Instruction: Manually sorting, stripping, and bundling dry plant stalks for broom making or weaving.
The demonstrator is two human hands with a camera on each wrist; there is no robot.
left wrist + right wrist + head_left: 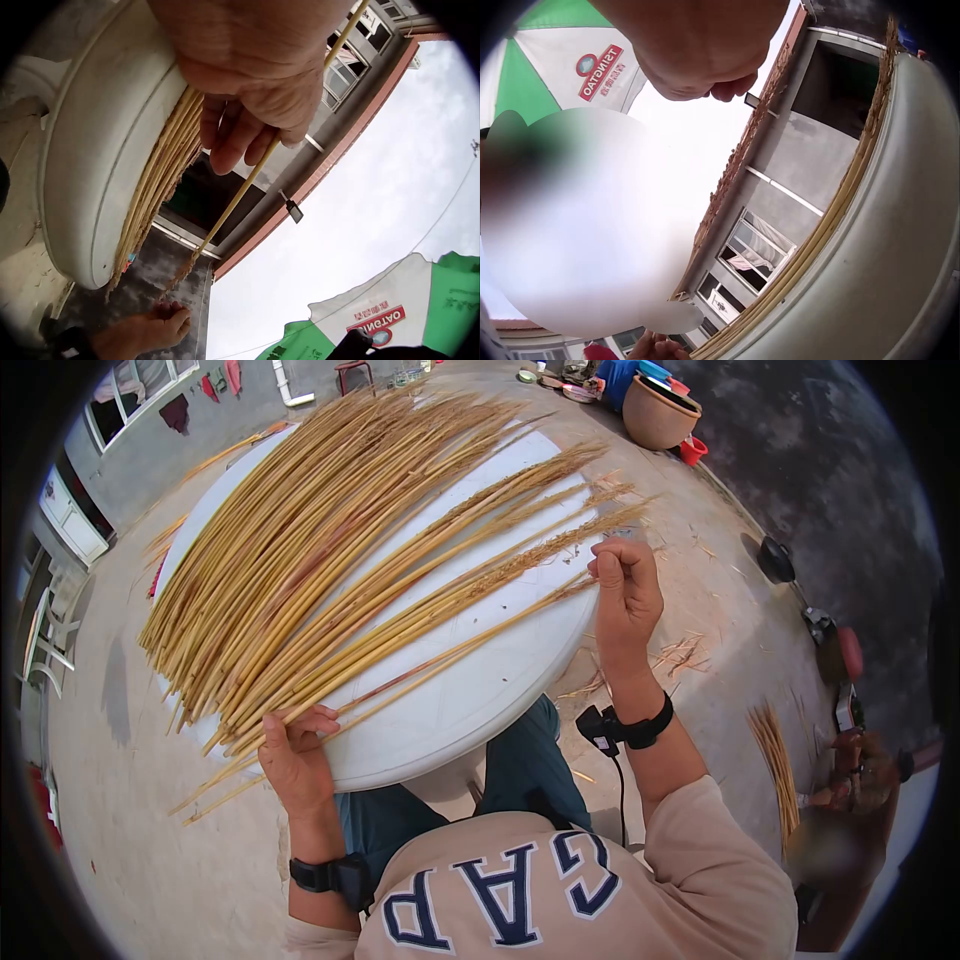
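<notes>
Long dry stalks with feathery seed heads lie fanned across a round white table. My left hand is at the near left rim, and its fingers pinch a single thin stalk near the thick end. That stalk slants over the table toward my right hand. At the right rim, the curled fingers and thumb of the right hand pinch the stalk's seed-head tip. In the right wrist view, the back of the right hand hides its fingertips.
A large clay pot and a red bucket stand at the far right. Another bundle of stalks lies on the ground to the right, beside another person. A white chair is at the left.
</notes>
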